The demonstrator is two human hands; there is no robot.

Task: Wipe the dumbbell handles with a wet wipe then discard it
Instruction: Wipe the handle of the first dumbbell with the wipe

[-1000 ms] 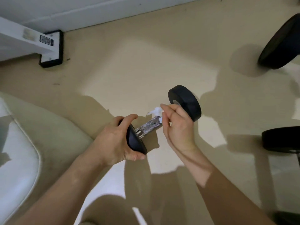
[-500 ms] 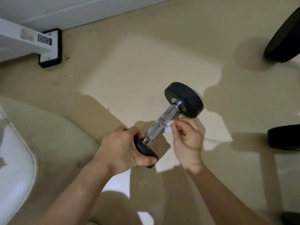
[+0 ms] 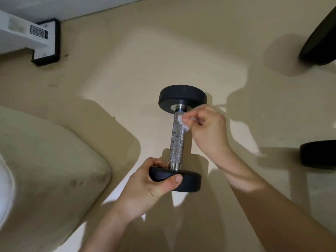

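On a beige floor (image 3: 127, 57), beside a pale cushion (image 3: 45, 170) filling the 8 o'clock corner, a person steadies 1 dumbbell (image 3: 179, 142) for cleaning. The dumbbell sits at frame centre, its far weight at 12 o'clock and its near weight at 6 o'clock, with the knurled handle (image 3: 177, 139) running between them. The left hand (image 3: 151, 190) is wrapped around the near weight, thumb pressed over its rim. The right hand (image 3: 207, 130), at 3 o'clock of the handle, is closed in a pinch on a small white wet wipe (image 3: 181, 121), which touches the upper end of the handle just below the far collar.

Dark specks dot the knurling, so the wipe would likely do best drawn the full length toward the near collar, with the left hand turning the bar so every side is reached. The bunched wipe seems to offer little surface; spreading it around the bar would probably cover more.

At least 2 more black weights, 1 at 2 o'clock (image 3: 320, 33) and 1 at 3 o'clock (image 3: 318, 155), sit partly out of frame; whether their handles need wiping cannot be told. A white frame foot with black cap (image 3: 45, 46) stands at 10 o'clock. No bin or other container is in view, so where the wipe will go is unknown.
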